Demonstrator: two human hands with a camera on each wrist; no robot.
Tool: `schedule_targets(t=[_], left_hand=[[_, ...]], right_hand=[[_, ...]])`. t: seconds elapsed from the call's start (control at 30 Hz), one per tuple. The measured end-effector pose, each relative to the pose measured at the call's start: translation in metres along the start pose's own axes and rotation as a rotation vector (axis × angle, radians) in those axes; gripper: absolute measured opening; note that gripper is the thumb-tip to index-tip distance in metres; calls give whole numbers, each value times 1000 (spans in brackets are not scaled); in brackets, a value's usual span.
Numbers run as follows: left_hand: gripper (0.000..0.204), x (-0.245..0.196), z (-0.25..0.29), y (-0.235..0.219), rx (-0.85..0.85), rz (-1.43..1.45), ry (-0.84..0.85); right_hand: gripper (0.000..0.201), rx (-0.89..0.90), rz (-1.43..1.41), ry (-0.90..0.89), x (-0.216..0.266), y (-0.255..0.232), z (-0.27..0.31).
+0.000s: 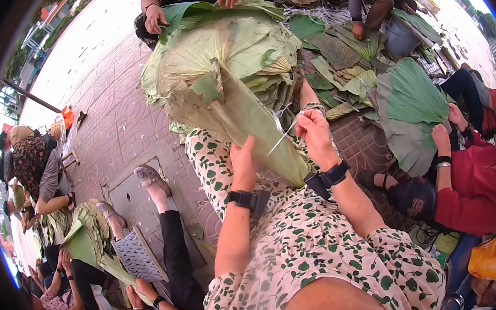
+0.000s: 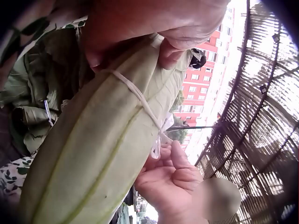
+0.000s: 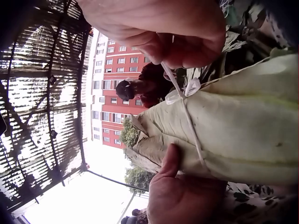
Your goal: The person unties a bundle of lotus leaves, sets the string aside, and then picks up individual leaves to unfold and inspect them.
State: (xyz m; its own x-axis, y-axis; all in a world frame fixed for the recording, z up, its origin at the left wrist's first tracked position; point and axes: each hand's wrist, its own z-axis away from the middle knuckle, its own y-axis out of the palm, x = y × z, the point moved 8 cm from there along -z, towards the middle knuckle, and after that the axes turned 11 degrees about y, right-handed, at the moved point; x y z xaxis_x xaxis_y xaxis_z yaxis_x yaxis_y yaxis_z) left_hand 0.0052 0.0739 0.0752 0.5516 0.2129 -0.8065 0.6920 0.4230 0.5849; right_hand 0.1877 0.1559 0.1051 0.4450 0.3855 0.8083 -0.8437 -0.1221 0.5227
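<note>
A folded bundle of pale green leaves [image 1: 256, 116] lies across the lap, its narrow end toward the body. White string [image 2: 135, 93] runs round it, with a small loop [image 3: 191, 87] at one side. My left hand [image 1: 243, 166] grips the bundle from the side, thumb on top, beside the string. On the other side my right hand [image 1: 316, 135] pinches the string's end between thumb and fingers, drawn away from the leaf. In the right wrist view the left thumb [image 3: 171, 161] presses on the leaf below the string.
A big pile of flattened leaves [image 1: 193, 48] stands just beyond the knees, with another person's hands [image 1: 156, 19] at its far edge. More leaves [image 1: 412, 95] and a grey bucket [image 1: 400, 37] are at the right. People sit on both sides; a woven stool [image 1: 136, 254] is at the left.
</note>
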Motion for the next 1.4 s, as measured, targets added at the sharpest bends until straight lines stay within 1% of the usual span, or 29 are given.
schedule_targets(t=[0.1,0.13,0.2,0.33,0.4,0.43,0.5,0.53,0.57,0.63,0.7,0.77,0.8,0.83,0.9,1.0,1.13,1.23,1.33,1.4], left_hand=[[31,-2,1,3,26,-26,-6],[31,-3,2,5,45,-33,-5],[30,0,0,3,55,-44,-1],[30,-2,1,3,62,-58,23],[31,-5,3,4,49,-22,14],[31,-7,4,4,40,10,7],[32,-8,4,4,45,17,5],[33,-6,4,1,28,12,3],[33,-4,3,-2,10,6,1],[34,1,0,-5,0,-1,-16],[34,4,0,-8,-13,-9,-32],[30,5,0,-10,-40,-28,-58],[30,5,0,-11,-42,-29,-55],[30,5,0,-12,-41,-42,-48],[31,4,0,-11,-40,-56,-40],[32,3,1,-9,-25,-26,-38],[33,2,2,-6,-12,-24,-41],[32,1,2,-5,-15,-23,-42],[32,2,1,-6,-18,-37,-48],[33,2,2,-6,-15,-44,-53]], right_hand=[[4,-47,-30,-33,7,-3,1],[4,-47,-30,-32,8,-5,0],[4,-19,-25,-90,15,-5,0],[5,-35,-25,-89,18,-7,-1],[6,1,55,63,12,-4,-2],[6,-4,58,62,14,-5,-1],[9,-115,212,-35,23,-7,2],[10,-72,265,-116,29,1,8],[10,-74,265,-117,26,2,11],[11,45,531,-52,14,18,17],[11,82,568,-79,7,28,24],[17,144,755,-86,1,40,28],[21,103,878,-118,-1,41,28],[21,105,878,-119,-3,42,27],[24,34,984,-180,0,41,28],[27,-8,1005,-212,2,39,29],[28,-40,1026,-211,0,32,27],[27,-25,1059,-235,4,37,30],[25,-20,1084,-206,6,39,31],[21,1,1038,-253,4,37,29]])
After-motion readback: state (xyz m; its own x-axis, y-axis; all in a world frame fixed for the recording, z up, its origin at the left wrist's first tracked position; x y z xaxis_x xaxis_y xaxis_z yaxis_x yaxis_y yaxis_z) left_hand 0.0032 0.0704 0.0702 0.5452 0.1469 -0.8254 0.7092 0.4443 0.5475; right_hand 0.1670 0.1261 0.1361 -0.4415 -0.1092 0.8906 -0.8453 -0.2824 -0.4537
